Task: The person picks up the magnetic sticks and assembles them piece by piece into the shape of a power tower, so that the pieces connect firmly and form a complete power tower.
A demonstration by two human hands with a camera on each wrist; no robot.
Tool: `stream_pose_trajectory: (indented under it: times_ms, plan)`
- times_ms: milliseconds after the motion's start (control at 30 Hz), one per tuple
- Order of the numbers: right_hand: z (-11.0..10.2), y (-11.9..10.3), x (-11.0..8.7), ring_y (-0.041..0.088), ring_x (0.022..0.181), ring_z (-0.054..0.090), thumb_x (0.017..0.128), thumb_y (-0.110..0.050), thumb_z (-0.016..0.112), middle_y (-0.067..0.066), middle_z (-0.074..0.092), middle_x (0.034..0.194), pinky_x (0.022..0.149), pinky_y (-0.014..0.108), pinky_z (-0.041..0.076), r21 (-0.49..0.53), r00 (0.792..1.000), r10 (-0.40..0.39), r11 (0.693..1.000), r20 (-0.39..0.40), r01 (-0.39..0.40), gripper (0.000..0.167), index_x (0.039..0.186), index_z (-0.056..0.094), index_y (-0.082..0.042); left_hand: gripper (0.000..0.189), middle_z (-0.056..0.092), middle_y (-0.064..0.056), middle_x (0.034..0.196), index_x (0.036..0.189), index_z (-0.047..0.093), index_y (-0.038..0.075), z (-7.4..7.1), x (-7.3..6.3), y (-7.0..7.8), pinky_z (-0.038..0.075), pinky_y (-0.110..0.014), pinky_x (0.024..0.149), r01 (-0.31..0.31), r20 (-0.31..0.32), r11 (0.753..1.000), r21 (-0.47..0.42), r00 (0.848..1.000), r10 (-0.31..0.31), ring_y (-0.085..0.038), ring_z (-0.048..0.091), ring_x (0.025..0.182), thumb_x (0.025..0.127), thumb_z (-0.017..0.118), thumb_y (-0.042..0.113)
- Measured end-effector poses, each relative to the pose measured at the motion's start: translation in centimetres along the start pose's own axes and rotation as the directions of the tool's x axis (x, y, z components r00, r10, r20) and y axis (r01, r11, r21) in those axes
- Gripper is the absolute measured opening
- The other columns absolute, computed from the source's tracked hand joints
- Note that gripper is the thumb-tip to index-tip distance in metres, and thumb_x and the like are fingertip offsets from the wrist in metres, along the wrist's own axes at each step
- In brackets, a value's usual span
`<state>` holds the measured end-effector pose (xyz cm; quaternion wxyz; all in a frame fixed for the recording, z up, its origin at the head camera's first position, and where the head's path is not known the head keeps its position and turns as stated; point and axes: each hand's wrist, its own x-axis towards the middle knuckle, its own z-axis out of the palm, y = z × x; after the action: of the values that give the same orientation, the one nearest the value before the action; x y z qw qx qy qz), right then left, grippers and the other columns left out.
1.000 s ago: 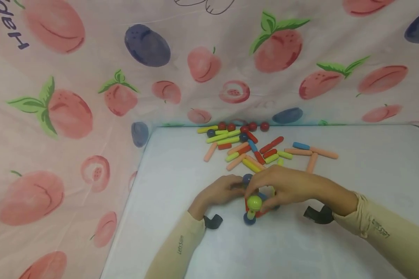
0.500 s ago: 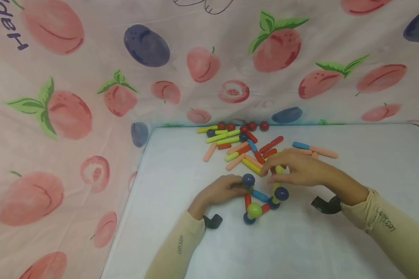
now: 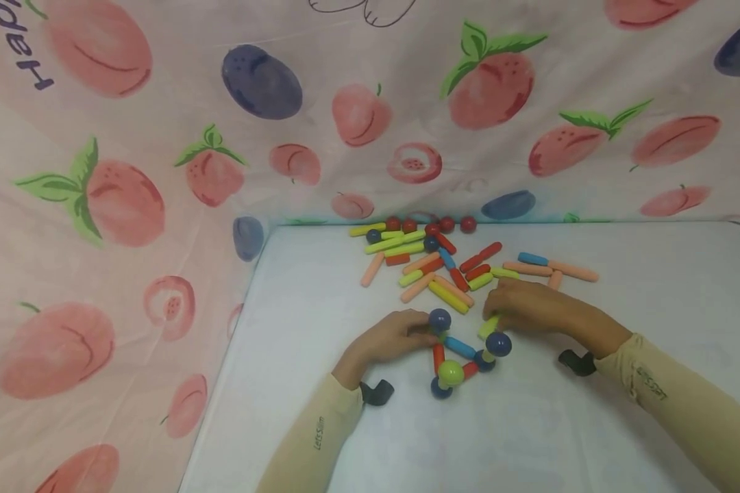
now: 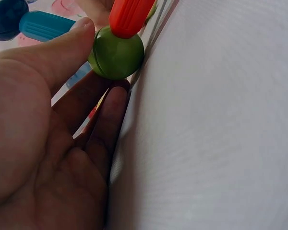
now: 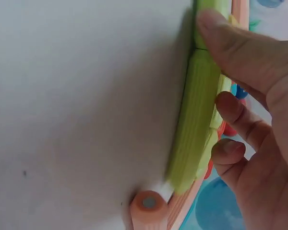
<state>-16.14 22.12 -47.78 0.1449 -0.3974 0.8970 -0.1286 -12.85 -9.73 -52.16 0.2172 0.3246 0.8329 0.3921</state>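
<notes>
My left hand (image 3: 395,337) pinches a green ball (image 4: 117,52) at a corner of a small frame of magnetic sticks and balls, thumb on one side and fingers underneath. A red stick (image 4: 129,17) and a blue stick (image 4: 45,25) join that ball. In the head view, dark blue balls (image 3: 440,320) and another green ball (image 3: 451,373) top the frame's short uprights. To its right, my right hand (image 3: 524,305) holds a yellow-green stick (image 5: 194,120) low at the table between thumb and fingers. Part of that stick is hidden by the hand.
Loose sticks in yellow, peach (image 3: 418,287), red (image 3: 481,256) and blue (image 3: 533,258) lie behind the hands. Several red balls (image 3: 468,224) line the back edge of the white table (image 3: 321,274), against a fruit-print cloth (image 3: 358,61).
My right hand has left the top of the frame, moving right and back, then down to the yellow-green sticks. My left hand has stayed at its corner.
</notes>
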Motion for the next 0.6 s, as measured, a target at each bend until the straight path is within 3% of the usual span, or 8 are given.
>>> stream_pose_trajectory:
  times_ms: [200,367,500,600]
  plan:
    - [0.02,-0.04,0.37,0.012,0.098,0.062,0.094,-0.02,0.074,-0.014,0.07,0.102,0.093,0.04,0.056,0.006,0.999,0.027,1.0,-0.017,-0.027,0.019,0.113,0.07,-0.023,0.019,0.066,0.017,0.107,0.116,0.066,0.032,0.05,-0.04,-0.06,0.05,-0.023,0.096,0.011,0.001,1.0,-0.019,1.0,-0.011,-0.002,0.058,0.1,0.1,0.063,0.042]
    - [0.29,-0.01,0.73,0.014,0.098,0.061,0.098,-0.015,0.068,-0.013,0.068,0.104,0.092,0.042,0.056,0.041,0.997,0.07,0.997,-0.037,-0.068,0.024,0.121,0.066,-0.023,0.018,0.066,0.016,0.106,0.115,0.067,0.031,-0.01,-0.1,-0.02,0.051,-0.023,0.095,0.011,-0.003,1.0,-0.026,1.0,-0.011,-0.003,0.058,0.099,0.1,0.063,0.042]
    - [0.15,0.27,0.7,0.018,0.106,0.065,0.096,-0.016,0.072,-0.008,0.071,0.113,0.094,0.044,0.057,0.065,0.996,0.067,0.996,-0.052,-0.064,0.03,0.125,0.066,-0.021,0.02,0.066,0.016,0.107,0.117,0.067,0.031,-0.02,-0.1,-0.09,0.051,-0.022,0.096,0.01,0.0,1.0,-0.022,1.0,-0.01,-0.003,0.058,0.1,0.1,0.063,0.042]
    - [-0.37,0.72,0.23,0.019,0.111,0.067,0.09,-0.024,0.08,-0.005,0.072,0.117,0.096,0.044,0.057,0.02,0.996,0.068,0.998,-0.049,-0.068,0.037,0.124,0.068,-0.018,0.02,0.066,0.016,0.107,0.117,0.066,0.031,0.02,-0.05,-0.14,0.051,-0.022,0.096,0.004,0.002,1.0,-0.026,1.0,-0.004,-0.003,0.058,0.1,0.101,0.063,0.042]
